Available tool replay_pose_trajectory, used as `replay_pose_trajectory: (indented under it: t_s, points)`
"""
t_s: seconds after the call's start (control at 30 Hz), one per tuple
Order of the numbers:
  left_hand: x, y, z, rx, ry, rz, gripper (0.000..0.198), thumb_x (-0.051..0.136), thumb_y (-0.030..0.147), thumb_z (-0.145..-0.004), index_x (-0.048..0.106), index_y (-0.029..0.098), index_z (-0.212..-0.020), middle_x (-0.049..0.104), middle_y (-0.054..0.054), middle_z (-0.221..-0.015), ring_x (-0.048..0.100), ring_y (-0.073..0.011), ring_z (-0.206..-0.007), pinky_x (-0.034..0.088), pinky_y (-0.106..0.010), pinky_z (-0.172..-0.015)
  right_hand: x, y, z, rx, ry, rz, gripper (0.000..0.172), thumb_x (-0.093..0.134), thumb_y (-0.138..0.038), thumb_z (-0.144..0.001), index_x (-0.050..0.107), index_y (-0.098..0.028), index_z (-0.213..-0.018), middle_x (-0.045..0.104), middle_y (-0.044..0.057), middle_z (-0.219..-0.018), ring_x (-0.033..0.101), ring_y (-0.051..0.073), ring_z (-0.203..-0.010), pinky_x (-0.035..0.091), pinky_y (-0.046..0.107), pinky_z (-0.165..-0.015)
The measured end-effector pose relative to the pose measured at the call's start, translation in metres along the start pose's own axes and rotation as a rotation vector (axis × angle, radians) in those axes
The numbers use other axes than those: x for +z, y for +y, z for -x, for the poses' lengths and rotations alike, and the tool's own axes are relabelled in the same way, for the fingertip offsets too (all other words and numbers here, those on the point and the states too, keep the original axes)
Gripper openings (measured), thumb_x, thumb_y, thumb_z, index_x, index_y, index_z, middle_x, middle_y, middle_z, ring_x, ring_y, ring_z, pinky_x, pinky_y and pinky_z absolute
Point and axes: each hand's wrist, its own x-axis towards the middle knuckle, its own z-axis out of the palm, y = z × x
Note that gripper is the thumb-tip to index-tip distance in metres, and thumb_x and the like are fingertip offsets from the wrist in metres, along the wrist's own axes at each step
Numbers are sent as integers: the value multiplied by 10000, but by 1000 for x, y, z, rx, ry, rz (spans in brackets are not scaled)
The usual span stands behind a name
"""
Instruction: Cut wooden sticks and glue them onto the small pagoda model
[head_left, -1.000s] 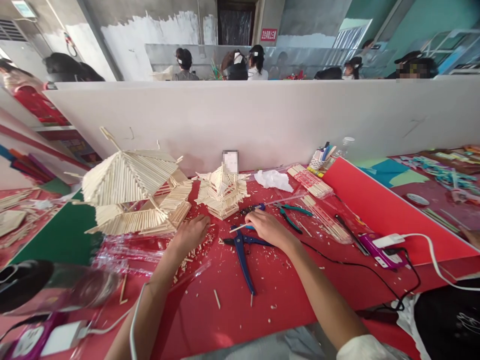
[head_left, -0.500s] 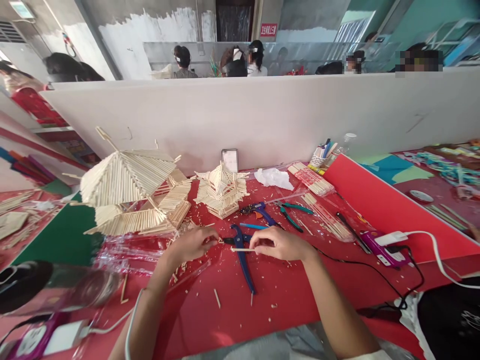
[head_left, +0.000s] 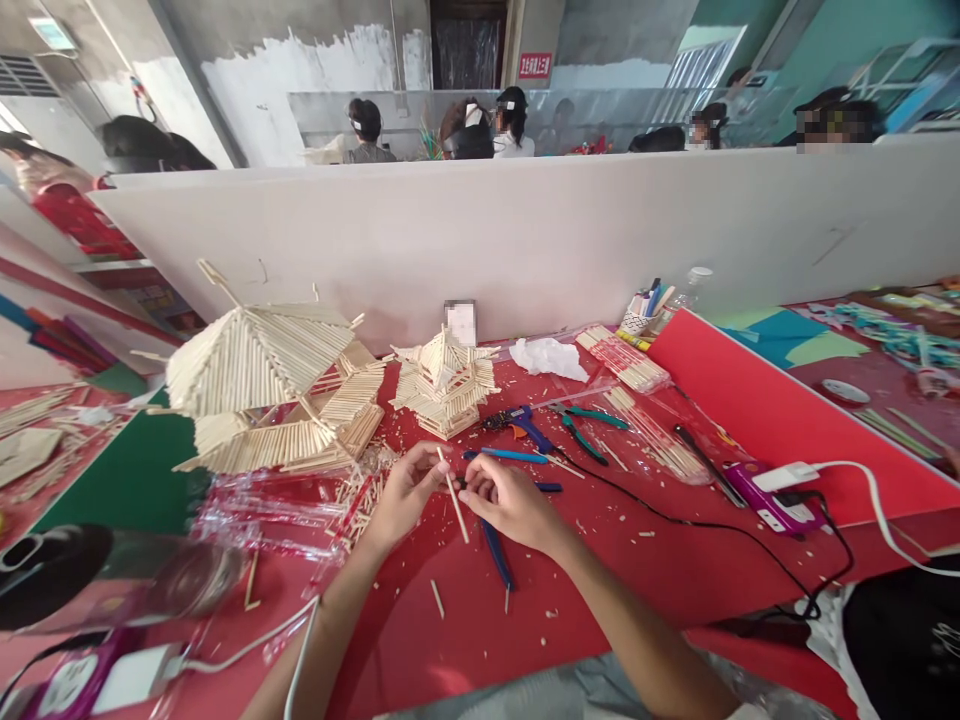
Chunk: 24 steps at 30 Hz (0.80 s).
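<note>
Between the thumb and fingers of my left hand [head_left: 409, 492] is a thin wooden stick [head_left: 456, 510], slanting down toward me. My right hand [head_left: 514, 502] is beside it with fingers curled together close to the stick; whatever its fingertips hold is hidden. Under my right hand lies a blue-handled cutter [head_left: 496, 555], mostly covered. A blue pen-like tool [head_left: 514, 455] rests just beyond the hands. Farther back stand a small stick-built pavilion [head_left: 444, 385] and, to the left, a larger stick structure with a pointed roof [head_left: 259, 355].
A glue gun [head_left: 525, 428] and green-handled pliers [head_left: 589, 430] lie behind the hands. Bundled sticks [head_left: 626, 358] are at the back right, near a purple power strip [head_left: 772, 497]. Plastic wrap [head_left: 270, 515] and stick scraps cover the left. A clear bottle [head_left: 172, 575] lies front left.
The stick has passed from my right hand to my left and now slants downward. Both hands have come together, the right one moving left over the cutter.
</note>
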Motion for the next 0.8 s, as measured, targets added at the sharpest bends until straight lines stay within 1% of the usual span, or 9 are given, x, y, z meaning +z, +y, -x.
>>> replay_pose_trajectory:
  t_s: [0.03, 0.1, 0.17, 0.23, 0.33, 0.43, 0.6, 0.7, 0.8]
  points:
    - [-1, 1, 1, -10, 9, -12, 429, 696, 525, -919, 565, 201, -1168, 646, 15, -820, 677, -157, -684, 570, -297, -709, -1, -2, 5, 13, 54, 179, 219, 644, -392, -958, 571, -210, -1055, 716, 96, -1031, 703, 266, -955, 548, 390, -840]
    - [-6, 2, 2, -22, 21, -74, 428, 674, 500, -941, 517, 220, -1224, 639, 24, -842, 678, -146, -648, 572, -292, -677, 0, -5, 16, 86, 114, 530, 479, 720, -476, -916, 587, -155, -1246, 688, 201, -1206, 646, 373, -1148, 505, 505, -970]
    - [-10, 1, 2, -19, 14, -162, 379, 647, 480, -961, 521, 222, -1208, 639, 21, -861, 679, -142, -638, 558, -276, -646, 7, -7, 26, 179, 102, 773, 817, 786, -590, -834, 530, -78, -1418, 624, 295, -1322, 579, 458, -1237, 447, 591, -1033]
    - [-13, 0, 2, -9, -16, -238, 335, 617, 467, -979, 537, 221, -1192, 637, 21, -863, 679, -137, -627, 543, -266, -635, 15, -8, 33, 243, 58, 895, 1004, 794, -652, -793, 465, -28, -1507, 568, 348, -1388, 540, 496, -1277, 402, 625, -1069]
    - [-15, -2, 2, -19, -54, -280, 321, 561, 472, -1006, 532, 233, -1220, 622, 30, -865, 676, -122, -591, 534, -258, -623, 23, -6, 34, 271, 27, 973, 888, 710, -557, -906, 424, -20, -1554, 528, 361, -1439, 508, 486, -1324, 352, 615, -1112]
    - [-16, -6, 2, -75, -84, -272, 356, 522, 497, -1015, 500, 257, -1277, 627, 21, -909, 685, -122, -572, 507, -234, -544, 16, -4, 30, 276, -2, 987, 689, 598, -368, -981, 429, -29, -1557, 584, 327, -1377, 559, 450, -1253, 397, 580, -1069]
    - [-17, -9, 1, -153, -100, -205, 403, 552, 497, -995, 487, 267, -1319, 629, 18, -888, 674, -127, -570, 490, -217, -498, -25, 0, 33, 263, -133, 786, 565, 461, -308, -1022, 462, -59, -1529, 548, 276, -1454, 545, 397, -1321, 418, 523, -1097]
    - [-18, -7, 1, -133, -115, -148, 416, 586, 489, -981, 519, 247, -1314, 621, 15, -880, 666, -131, -619, 539, -247, -570, -52, 4, 34, 185, -201, 582, 511, 440, -301, -1018, 493, -174, -1510, 531, 170, -1536, 506, 322, -1411, 421, 471, -1134]
    - [-18, -4, 1, -94, -142, -93, 465, 640, 478, -958, 525, 233, -1336, 616, 7, -906, 679, -141, -682, 572, -281, -672, -67, 8, 28, 115, -219, 459, 482, 418, -344, -1035, 520, -228, -1492, 567, 106, -1529, 511, 277, -1425, 428, 442, -1148]
